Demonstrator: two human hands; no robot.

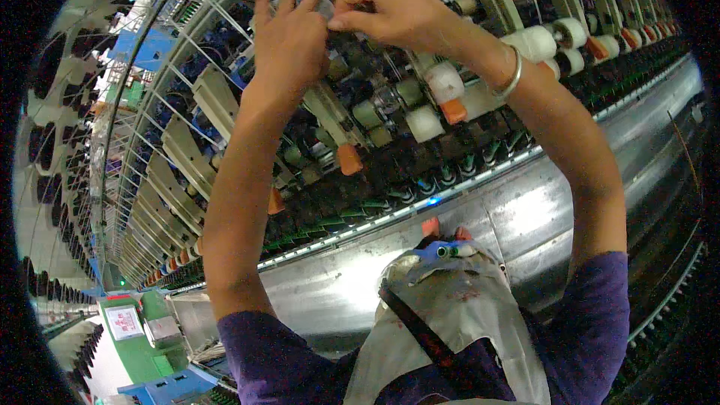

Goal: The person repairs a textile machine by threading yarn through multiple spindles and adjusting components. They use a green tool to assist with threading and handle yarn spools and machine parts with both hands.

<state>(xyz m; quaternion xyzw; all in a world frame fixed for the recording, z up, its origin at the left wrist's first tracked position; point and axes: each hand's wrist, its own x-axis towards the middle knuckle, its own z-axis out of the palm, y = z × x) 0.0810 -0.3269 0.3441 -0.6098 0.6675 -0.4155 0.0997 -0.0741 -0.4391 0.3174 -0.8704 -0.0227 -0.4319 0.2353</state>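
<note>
Both of my arms reach up over a spinning machine. My left hand (pixel 291 41) has several fingers stretched out and spread; its thumb side is partly hidden by the angle. Close beside it, my right hand (pixel 390 9) is closed, thumb and forefinger pinched near the left hand's edge. Whatever lies in that pinch is too small to make out. Below the hands are a pale machine arm with an orange end piece (pixel 349 159), a white roller (pixel 444 82) and a white block-like roller (pixel 424 124).
A row of pale arms (pixel 180 148) runs down the left; more white rollers (pixel 531 43) line the right. Dark spindles (pixel 405 193) stand along a metal rail. Below lies a shiny metal surface (pixel 525 214). My pale apron (pixel 450 307) holds small tubes (pixel 457 250).
</note>
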